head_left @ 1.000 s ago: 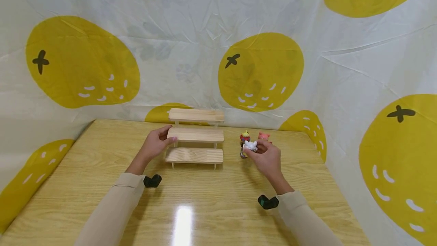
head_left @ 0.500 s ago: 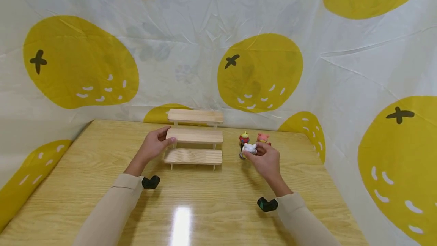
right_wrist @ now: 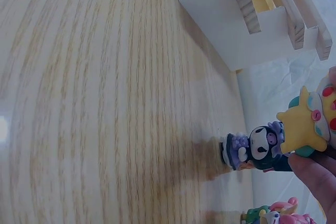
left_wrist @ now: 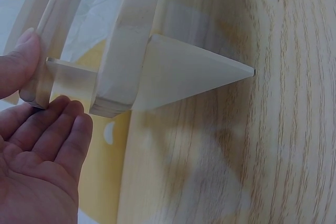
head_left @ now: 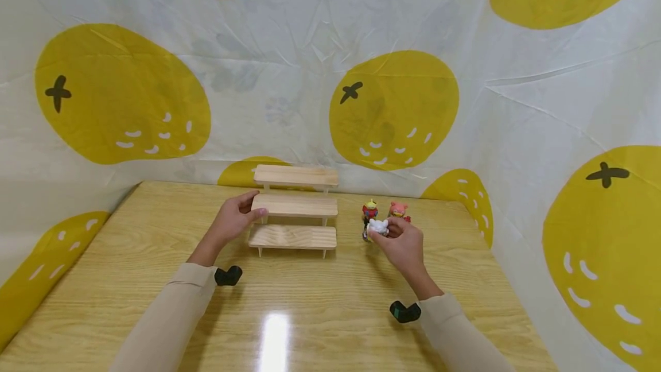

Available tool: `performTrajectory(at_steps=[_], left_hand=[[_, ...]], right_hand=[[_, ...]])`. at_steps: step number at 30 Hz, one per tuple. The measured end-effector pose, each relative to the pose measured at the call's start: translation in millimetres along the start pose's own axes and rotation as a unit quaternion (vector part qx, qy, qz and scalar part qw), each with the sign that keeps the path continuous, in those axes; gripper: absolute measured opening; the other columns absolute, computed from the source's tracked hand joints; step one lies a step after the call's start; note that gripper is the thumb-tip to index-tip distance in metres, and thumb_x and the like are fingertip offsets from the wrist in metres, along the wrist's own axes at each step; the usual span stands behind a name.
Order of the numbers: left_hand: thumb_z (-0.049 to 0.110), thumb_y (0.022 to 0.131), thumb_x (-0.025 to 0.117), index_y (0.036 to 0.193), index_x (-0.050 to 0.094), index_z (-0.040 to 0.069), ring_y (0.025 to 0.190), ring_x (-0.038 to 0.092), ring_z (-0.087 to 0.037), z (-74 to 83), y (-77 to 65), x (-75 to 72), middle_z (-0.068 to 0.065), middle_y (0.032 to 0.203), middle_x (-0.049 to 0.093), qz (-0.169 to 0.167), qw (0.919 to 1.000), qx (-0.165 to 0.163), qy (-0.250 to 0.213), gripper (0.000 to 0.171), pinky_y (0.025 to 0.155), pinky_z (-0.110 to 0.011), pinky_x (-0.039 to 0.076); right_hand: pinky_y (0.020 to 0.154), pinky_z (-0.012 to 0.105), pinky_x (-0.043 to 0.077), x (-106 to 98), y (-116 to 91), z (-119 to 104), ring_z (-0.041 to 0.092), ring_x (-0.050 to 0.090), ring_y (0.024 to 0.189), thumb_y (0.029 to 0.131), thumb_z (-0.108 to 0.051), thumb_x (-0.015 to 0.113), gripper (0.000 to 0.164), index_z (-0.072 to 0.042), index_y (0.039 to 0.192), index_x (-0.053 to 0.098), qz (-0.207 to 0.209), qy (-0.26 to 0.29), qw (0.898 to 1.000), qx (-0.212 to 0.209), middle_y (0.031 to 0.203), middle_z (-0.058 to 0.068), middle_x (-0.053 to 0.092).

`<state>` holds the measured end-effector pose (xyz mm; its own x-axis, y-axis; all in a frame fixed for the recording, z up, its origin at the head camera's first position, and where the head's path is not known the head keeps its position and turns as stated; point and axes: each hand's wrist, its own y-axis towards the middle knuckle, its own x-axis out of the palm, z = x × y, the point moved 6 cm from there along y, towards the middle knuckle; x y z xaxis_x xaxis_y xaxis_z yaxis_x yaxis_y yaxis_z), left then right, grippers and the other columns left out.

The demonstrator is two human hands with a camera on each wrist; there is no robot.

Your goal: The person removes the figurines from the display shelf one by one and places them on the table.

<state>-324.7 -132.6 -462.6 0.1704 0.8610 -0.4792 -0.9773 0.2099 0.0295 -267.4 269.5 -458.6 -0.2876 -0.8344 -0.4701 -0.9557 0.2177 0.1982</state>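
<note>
My left hand grips the left end of the middle shelf of a three-tier wooden display stand. In the left wrist view its thumb lies over the board and the fingers reach beneath. To the right of the stand, my right hand pinches a small figurine with a white eared head. From the right wrist, this figurine shows a yellow star-shaped part. A black and purple figurine stands on the table close by, partly hidden behind the held one in the head view.
Farther back on the wooden table stand a red figurine with a yellow top and a pink figurine. A white curtain with yellow fruit prints hangs behind the table and along its sides.
My right hand's figurine has dropped slightly in the head view, and more of the pink figurine shows behind it. My left hand keeps its hold on the stand.
</note>
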Motion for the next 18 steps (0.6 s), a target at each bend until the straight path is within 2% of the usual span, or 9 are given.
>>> performTrajectory(at_steps=[5, 18], left_hand=[[0.033, 0.104, 0.066, 0.164, 0.031, 0.004, 0.151, 0.041, -0.043, -0.5, 0.3, -0.5, -0.026, 0.167, 0.032, 0.001, 1.0, 0.0, -0.001, 0.074, 0.115, -0.058, 0.047], [0.038, 0.103, 0.066, 0.164, 0.031, 0.007, 0.151, 0.041, -0.044, -0.7, -1.1, -0.6, -0.025, 0.168, 0.031, -0.004, 1.0, 0.002, 0.0, 0.077, 0.115, -0.058, 0.047]], right_hand=[[0.077, 0.017, 0.061, 2.3, -0.7, 1.6, 0.024, 0.076, 0.096, 0.081, -0.016, 0.091, 0.042, 0.002, 0.115, 0.073, -0.004, -0.002, 1.0, 0.003, 0.108, 0.022, 0.078], [0.077, 0.018, 0.061, 6.7, -1.9, 4.1, 0.028, 0.076, 0.099, 0.082, -0.017, 0.091, 0.044, 0.003, 0.117, 0.073, -0.013, -0.007, 1.0, 0.004, 0.109, 0.023, 0.078]])
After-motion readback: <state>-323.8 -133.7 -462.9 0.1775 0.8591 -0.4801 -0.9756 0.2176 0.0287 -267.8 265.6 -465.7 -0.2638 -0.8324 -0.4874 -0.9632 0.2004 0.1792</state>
